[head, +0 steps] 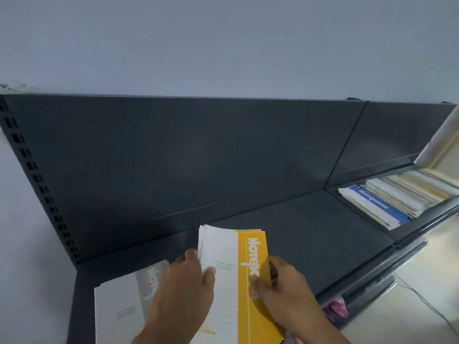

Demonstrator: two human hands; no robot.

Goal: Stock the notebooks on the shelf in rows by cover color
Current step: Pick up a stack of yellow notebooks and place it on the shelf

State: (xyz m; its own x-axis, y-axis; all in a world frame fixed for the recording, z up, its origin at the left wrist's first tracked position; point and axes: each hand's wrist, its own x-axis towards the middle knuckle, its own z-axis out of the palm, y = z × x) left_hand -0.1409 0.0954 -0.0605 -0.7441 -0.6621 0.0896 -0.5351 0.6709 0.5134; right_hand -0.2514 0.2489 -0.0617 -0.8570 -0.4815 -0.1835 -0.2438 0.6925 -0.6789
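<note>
A stack of yellow-and-white notebooks (223,249) lies over the front part of the dark grey shelf (310,232). My left hand (183,286) grips the stack's left edge, thumb on the white cover. My right hand (285,289) holds its right edge, thumb pressed on the yellow band. To the left, a grey-and-white notebook pile (119,301) lies flat on the shelf, partly hidden by my left arm. On the neighbouring shelf section at right, a row of notebooks (397,194) leans, a blue-banded one (380,204) in front.
The shelf's dark back panel (173,157) rises behind, with a slotted upright (37,180) at left. A pale wall stands above. A light floor with a thin cable (427,304) lies at lower right. A pink patterned thing (335,309) shows below the shelf's front edge.
</note>
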